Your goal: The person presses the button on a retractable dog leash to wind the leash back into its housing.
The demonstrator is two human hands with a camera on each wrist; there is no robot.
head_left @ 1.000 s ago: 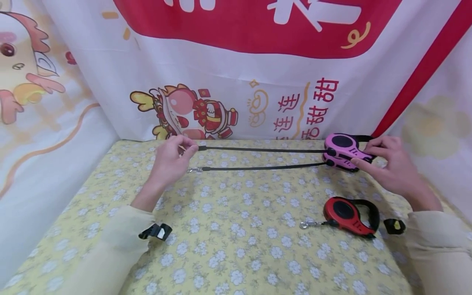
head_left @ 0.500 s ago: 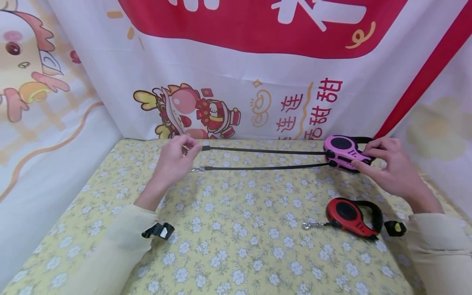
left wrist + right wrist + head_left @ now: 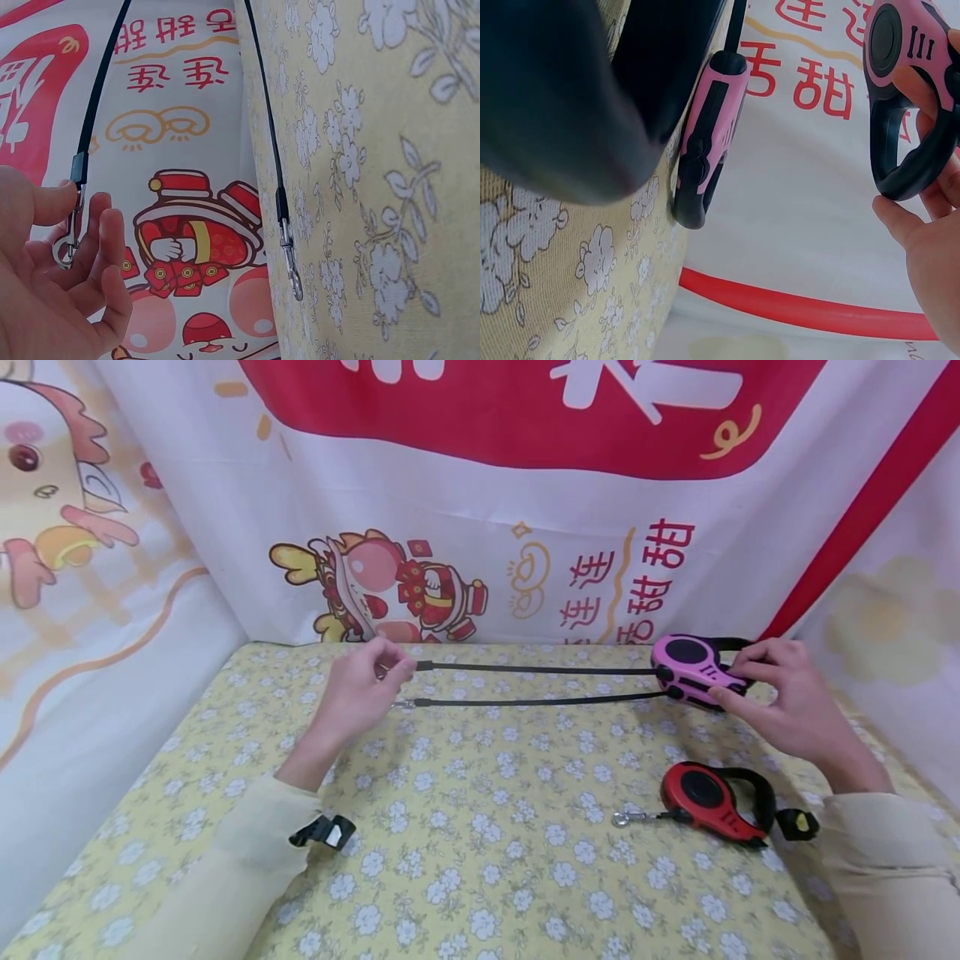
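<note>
My left hand (image 3: 365, 687) pinches the metal clip (image 3: 73, 225) of a pink retractable dog leash between thumb and fingers. The cord (image 3: 540, 670) from that clip runs nearly straight to the leash's pink-and-black casing (image 3: 685, 652), which my right hand (image 3: 791, 702) grips near its black handle (image 3: 911, 169). A second pink retractable leash (image 3: 709, 127) lies on the cloth just below; in the head view the held one partly covers it. Its cord (image 3: 540, 702) is also drawn out to the left, ending in a metal clip (image 3: 291, 259) that lies apart from my left hand.
Nearer me on the right lies a red retractable leash (image 3: 701, 802), its metal clip (image 3: 628, 818) pointing left. Yellow floral cloth (image 3: 450, 827) covers the table. A white printed curtain (image 3: 480, 493) hangs along the back edge, with more fabric at both sides.
The held pink leash and my right hand have shifted slightly left. My left hand has come a little right and lower with the clip. The red leash stays put.
</note>
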